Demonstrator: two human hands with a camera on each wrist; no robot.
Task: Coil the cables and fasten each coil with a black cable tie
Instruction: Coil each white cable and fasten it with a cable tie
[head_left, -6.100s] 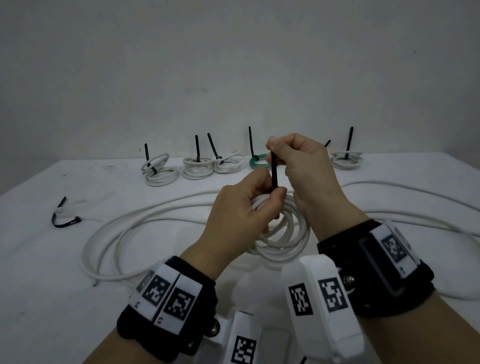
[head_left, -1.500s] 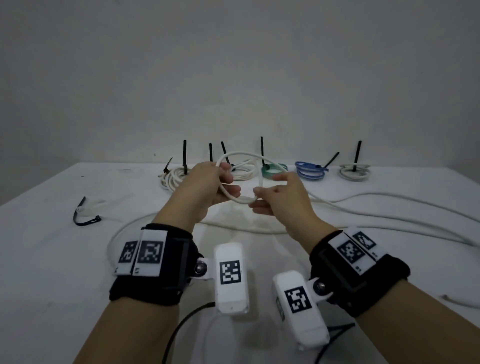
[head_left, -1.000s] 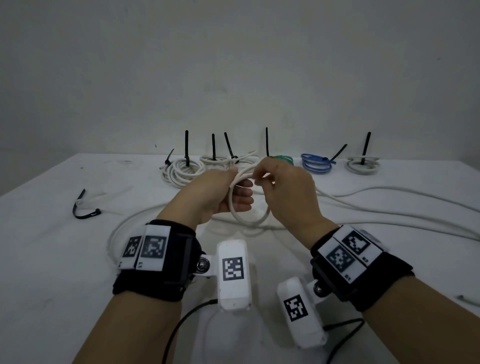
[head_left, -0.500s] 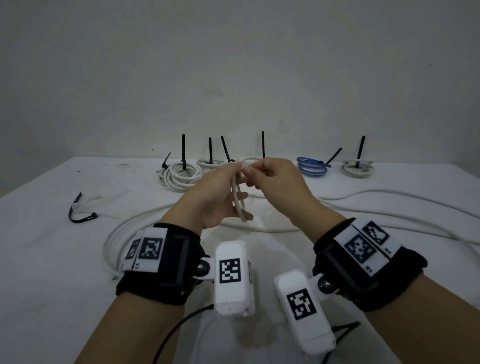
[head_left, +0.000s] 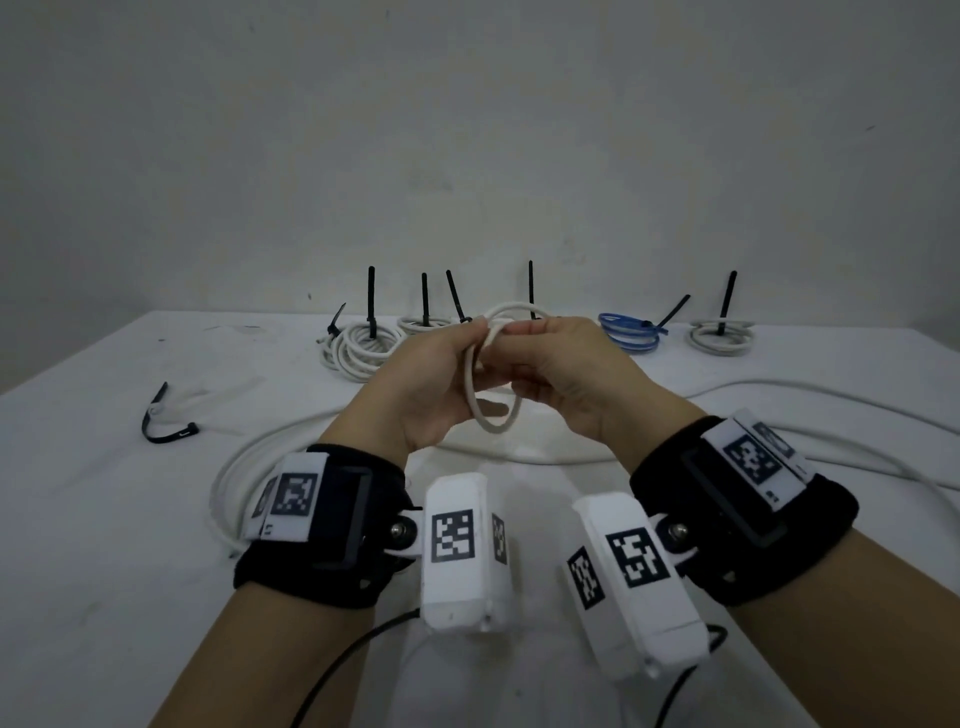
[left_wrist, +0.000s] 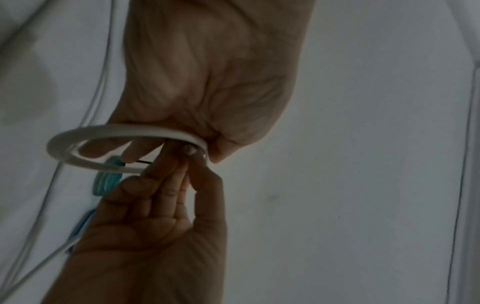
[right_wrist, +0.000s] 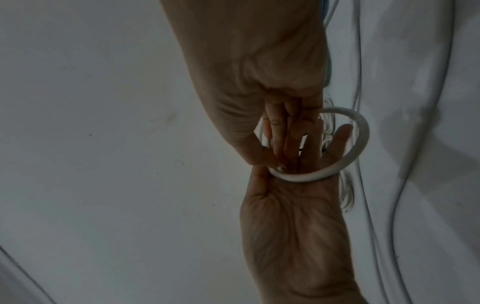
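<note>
I hold a thin white cable (head_left: 493, 418) above the table between both hands, with one small loop hanging below them and a second arc rising above the knuckles. My left hand (head_left: 467, 343) keeps the loop (left_wrist: 124, 148) between thumb and fingers, and some fingers pass through it (right_wrist: 359, 139). My right hand (head_left: 511, 332) pinches the cable at the loop's top, right against the left thumb (left_wrist: 217, 152). In the right wrist view, the right hand's fingertips (right_wrist: 275, 158) meet the left hand (right_wrist: 288, 205). A loose black cable tie (head_left: 166, 423) lies at the left.
Tied coils stand along the back: a white coil (head_left: 358, 348), a blue coil (head_left: 628, 335) and another white coil (head_left: 719, 338), each with a black tie sticking up. The cable's long slack (head_left: 249, 467) curves over the table (head_left: 104, 571) around and behind my hands.
The white coil tied 6 s ago now lies at the back left. In the last second my hands came together and turned the new cable into a loop, with another arc now forming on top.
</note>
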